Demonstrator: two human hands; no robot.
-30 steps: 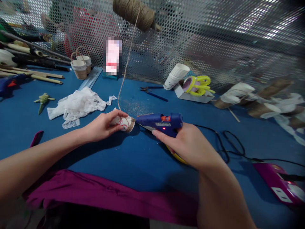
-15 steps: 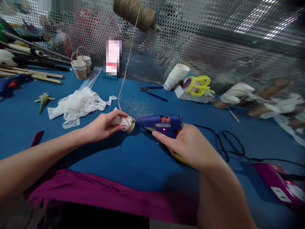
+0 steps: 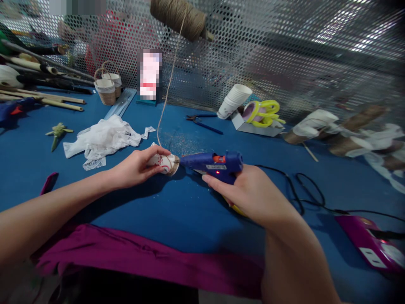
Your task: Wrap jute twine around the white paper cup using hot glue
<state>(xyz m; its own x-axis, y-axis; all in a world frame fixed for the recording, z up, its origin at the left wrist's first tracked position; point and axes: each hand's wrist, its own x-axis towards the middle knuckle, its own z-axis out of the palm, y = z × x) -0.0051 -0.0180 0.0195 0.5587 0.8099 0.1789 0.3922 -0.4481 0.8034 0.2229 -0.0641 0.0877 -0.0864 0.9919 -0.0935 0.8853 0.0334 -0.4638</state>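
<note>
My left hand (image 3: 141,166) is closed round a white paper cup (image 3: 162,162) with red print, tipped on its side over the blue table. Brown twine wraps the cup's right end. From the cup a strand of twine (image 3: 164,103) runs up to a large spool (image 3: 179,17). In my right hand (image 3: 249,190) is a blue hot glue gun (image 3: 211,162) with a red light lit on its side. Its nozzle points left and meets, or nearly meets, the twine-wrapped end of the cup. The trigger is mostly hidden by my fingers.
Crumpled white lace (image 3: 106,137) lies left of the cup. Beyond are pliers (image 3: 205,122), stacked paper cups (image 3: 234,101) and small twine-covered baskets (image 3: 106,90). A black cord (image 3: 291,188) trails right, near a purple power strip (image 3: 370,242). A perforated metal panel (image 3: 215,63) stands behind.
Almost nothing differs. The glue gun's tip has shifted very slightly at the cup's twine-wrapped end; my left hand and the cup stay in place.
</note>
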